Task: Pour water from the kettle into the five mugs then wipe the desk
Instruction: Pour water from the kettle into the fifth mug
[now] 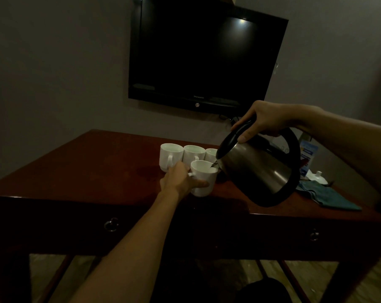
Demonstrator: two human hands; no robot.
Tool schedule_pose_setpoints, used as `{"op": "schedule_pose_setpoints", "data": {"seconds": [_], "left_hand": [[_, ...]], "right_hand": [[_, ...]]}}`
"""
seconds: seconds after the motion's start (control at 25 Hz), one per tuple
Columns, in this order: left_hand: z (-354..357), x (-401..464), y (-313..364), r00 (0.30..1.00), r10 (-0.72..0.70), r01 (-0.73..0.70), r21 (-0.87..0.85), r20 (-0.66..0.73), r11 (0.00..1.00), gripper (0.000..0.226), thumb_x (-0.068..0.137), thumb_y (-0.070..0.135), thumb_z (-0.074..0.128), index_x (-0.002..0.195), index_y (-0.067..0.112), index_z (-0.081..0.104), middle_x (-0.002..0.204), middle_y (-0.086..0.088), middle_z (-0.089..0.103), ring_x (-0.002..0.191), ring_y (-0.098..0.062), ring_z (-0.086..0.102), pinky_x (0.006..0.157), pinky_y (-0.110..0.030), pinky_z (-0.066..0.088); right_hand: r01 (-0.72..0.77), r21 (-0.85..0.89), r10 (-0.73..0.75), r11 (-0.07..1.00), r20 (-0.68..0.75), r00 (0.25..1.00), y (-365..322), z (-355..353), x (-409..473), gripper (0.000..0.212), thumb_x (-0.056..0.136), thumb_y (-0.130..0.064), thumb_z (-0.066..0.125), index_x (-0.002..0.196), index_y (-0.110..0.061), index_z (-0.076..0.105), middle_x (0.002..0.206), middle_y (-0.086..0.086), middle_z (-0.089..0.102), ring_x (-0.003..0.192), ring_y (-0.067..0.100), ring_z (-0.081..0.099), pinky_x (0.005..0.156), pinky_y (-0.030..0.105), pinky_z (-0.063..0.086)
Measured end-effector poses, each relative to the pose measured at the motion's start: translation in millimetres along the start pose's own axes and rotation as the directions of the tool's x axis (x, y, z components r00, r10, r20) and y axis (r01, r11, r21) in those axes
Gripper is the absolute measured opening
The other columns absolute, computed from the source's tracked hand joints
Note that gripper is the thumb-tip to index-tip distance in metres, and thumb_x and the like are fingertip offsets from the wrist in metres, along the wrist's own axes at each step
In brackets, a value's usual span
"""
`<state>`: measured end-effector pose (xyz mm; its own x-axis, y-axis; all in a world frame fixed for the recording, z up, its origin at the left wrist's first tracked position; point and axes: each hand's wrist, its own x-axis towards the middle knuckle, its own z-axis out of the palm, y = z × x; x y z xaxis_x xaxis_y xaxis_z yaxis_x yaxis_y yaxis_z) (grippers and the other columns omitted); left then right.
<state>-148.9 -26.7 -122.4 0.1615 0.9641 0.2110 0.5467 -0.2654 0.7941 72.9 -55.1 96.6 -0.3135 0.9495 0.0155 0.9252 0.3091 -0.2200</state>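
1. While my right hand [266,121] grips the kettle [257,169] by its black handle, I tip it so the spout sits just over the front mug [203,179].
2. My left hand [180,180] wraps the mug, fingers curled round its side by the handle, steadying it against the pour.
3. Three more mugs [192,155] stand in a row behind; a fifth I cannot see.
4. On the desk [97,171], the teal cloth [329,196] waits to my right, handy for wiping.
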Motion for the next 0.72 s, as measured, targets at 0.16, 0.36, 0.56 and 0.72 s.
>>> {"op": "schedule_pose_setpoints", "data": {"seconds": [0.16,0.36,0.56,0.72], "left_hand": [[0.9,0.2,-0.7,1.0,-0.002,0.002,-0.001,-0.008,1.0,0.042,0.066,0.047,0.085,0.089,0.019,0.065,0.093,0.007,0.067,0.089,-0.012,0.061,0.061,-0.03,0.04],[1.3,1.5,-0.3,1.0,-0.006,0.005,-0.009,-0.01,1.0,0.044,0.065,0.047,0.085,0.092,0.018,0.065,0.095,0.006,0.066,0.089,-0.012,0.06,0.065,-0.032,0.043],[1.5,1.0,-1.3,1.0,0.005,-0.005,-0.03,-0.007,1.0,0.041,0.065,0.044,0.085,0.087,0.018,0.064,0.095,0.008,0.066,0.092,-0.013,0.06,0.071,-0.035,0.044],[1.3,2.2,-3.1,1.0,0.027,-0.027,-0.033,0.002,0.999,0.04,0.066,0.042,0.085,0.088,0.016,0.064,0.095,0.006,0.067,0.093,-0.014,0.062,0.073,-0.037,0.049]], "right_hand": [[-0.006,0.002,0.006,1.0,0.023,1.0,-2.3,-0.8,2.1,0.046,0.074,-0.034,0.081,0.118,-0.023,0.071,0.059,-0.016,0.067,0.049,0.005,0.053,0.051,0.024,0.045],[-0.009,-0.006,0.009,1.0,0.042,0.999,-5.6,0.9,3.8,0.064,0.055,-0.057,0.081,0.113,-0.033,0.073,0.103,0.001,0.072,0.095,0.036,0.066,0.082,0.051,0.056],[-0.002,0.004,0.002,1.0,0.059,0.998,-6.0,-0.3,4.7,0.067,0.055,-0.056,0.082,0.117,-0.031,0.072,0.101,0.006,0.072,0.087,0.041,0.064,0.076,0.051,0.055],[-0.015,0.005,0.015,1.0,0.066,0.998,-9.5,-0.3,4.5,0.066,0.056,-0.057,0.084,0.115,-0.032,0.073,0.097,0.005,0.072,0.08,0.036,0.062,0.072,0.045,0.055]]}}
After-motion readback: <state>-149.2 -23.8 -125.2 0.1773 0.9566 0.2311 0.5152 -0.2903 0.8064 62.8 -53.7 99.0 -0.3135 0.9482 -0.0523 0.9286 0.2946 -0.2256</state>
